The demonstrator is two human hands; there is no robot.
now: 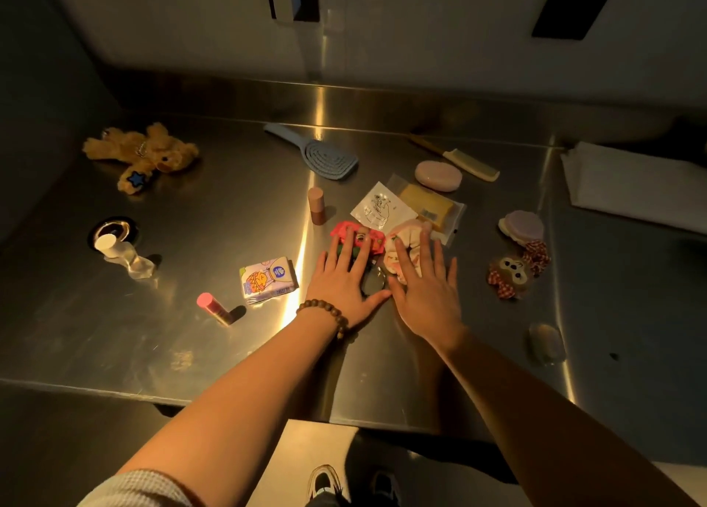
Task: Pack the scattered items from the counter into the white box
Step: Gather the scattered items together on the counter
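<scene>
- Two bare hands lie flat on the steel surface [229,208], fingers straight and spread, thumbs nearly meeting.
- Left hand [342,277], with a wooden bead bracelet [323,313] at the wrist, rests its fingertips on a red-pink packet [357,234]; nothing is clasped, the grip is loose and open.
- Right hand [424,288] presses straight fingers onto a pale cloth scrunchie [405,246]; its grip is open too.
- A small round metal thing [374,282] shows between the two hands; what it is cannot be told.
- Just beyond the fingers lie a clear packet with a line drawing [380,206] and a yellow bagged item [428,202], overlapping.
- Further back: a pink oval soap [438,176], a cream comb [459,158], a blue-grey hairbrush [321,152].
- A brown-pink tube [316,206] stands upright near the red-pink packet.
- To the left: a printed tissue pack [267,280], a pink-capped stick [214,307], a white-capped clear bottle [122,255], a brown plush bear [141,154].
- To the right: a lilac scalloped compact [522,226], a plush owl charm with gingham bows [514,271], a small clear container [545,342].
- A white folded object [631,179] sits at the far right edge; whether it is the white box cannot be told.
</scene>
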